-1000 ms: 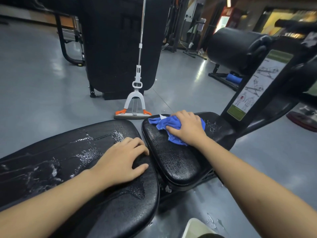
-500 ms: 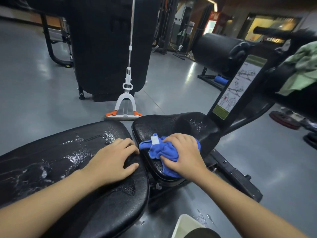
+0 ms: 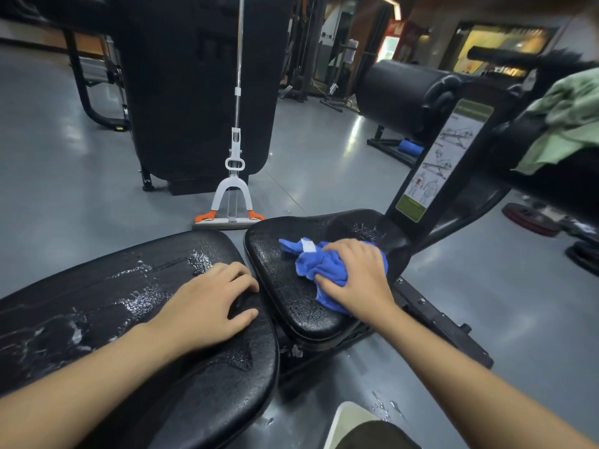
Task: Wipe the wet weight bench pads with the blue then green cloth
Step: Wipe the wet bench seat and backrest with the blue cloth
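Nearest the viewer, the left hand (image 3: 207, 306) lies palm-down and open, fingers spread, on the end of the long back pad (image 3: 97, 319), whose black surface carries pooled water and droplets. Just beside it, across a narrow gap, the right hand (image 3: 356, 280) presses down on the bunched blue cloth (image 3: 311, 264), fingers curled over it, on the smaller seat pad (image 3: 291, 303); droplets remain at the seat pad's far end. Beyond the pads, a squeeze mop (image 3: 231, 202) stands on the grey floor (image 3: 48, 189), its handle against a black upright machine (image 3: 194, 92). At right, an instruction label (image 3: 444, 157) runs up the frame post. The green cloth (image 3: 570, 121) is draped over a black roller pad at far right.
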The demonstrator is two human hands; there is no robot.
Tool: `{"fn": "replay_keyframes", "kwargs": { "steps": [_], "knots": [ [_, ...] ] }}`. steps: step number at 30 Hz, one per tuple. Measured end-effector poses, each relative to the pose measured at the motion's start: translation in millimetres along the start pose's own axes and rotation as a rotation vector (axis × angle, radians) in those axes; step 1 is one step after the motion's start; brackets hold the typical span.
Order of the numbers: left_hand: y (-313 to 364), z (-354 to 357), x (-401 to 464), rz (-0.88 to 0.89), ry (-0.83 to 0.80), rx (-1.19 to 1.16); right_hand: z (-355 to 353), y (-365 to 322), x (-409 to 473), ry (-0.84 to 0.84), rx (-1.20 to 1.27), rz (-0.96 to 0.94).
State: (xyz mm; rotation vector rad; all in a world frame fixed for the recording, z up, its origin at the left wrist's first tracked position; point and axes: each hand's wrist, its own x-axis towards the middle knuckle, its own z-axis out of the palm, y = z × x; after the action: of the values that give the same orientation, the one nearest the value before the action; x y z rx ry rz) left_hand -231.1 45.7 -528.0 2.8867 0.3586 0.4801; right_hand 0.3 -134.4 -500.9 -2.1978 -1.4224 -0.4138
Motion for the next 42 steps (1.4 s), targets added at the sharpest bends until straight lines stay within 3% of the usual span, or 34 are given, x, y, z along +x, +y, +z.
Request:
{"fn": "replay_keyframes", "kwargs": {
  "steps": [4,10,17,22,28,35,39,42],
  "knots": [
    [-0.2,0.0,-0.6,0.0,-0.005,0.002,-6.7,4.7,-14.7,0.01,0.065,-0.035],
    [-1.8,2.4,-0.1,0.001,0.008,-0.004,-2.6,33.7,36.2,0.021,-0.127,0.046],
    [-4.3,3.0,2.1,0.012,0.008,-0.001,-2.2,49.1,71.5,-0.116,-0.219,0.172],
    [-3.6,2.7,1.6,0.008,0.001,0.012,-4.9,36.9,35.4,-0.014,-0.166,0.064],
    [-5.6,3.7,3.0,0.006,0.009,-0.002,-6.2,50.5,43.6,-0.054,-0.106,-0.006],
    [-8.0,5.7,4.5,0.007,-0.003,0.001,3.7,76.2,110.1,-0.153,-0.22,0.171],
    [-6.7,4.5,4.0,0.015,-0.005,0.008,-0.6,67.9,95.2,-0.151,-0.217,0.197],
    [-6.0,3.6,4.2,0.014,0.002,0.004,-7.9,60.5,61.6,-0.081,-0.193,0.116]
  ]
}}
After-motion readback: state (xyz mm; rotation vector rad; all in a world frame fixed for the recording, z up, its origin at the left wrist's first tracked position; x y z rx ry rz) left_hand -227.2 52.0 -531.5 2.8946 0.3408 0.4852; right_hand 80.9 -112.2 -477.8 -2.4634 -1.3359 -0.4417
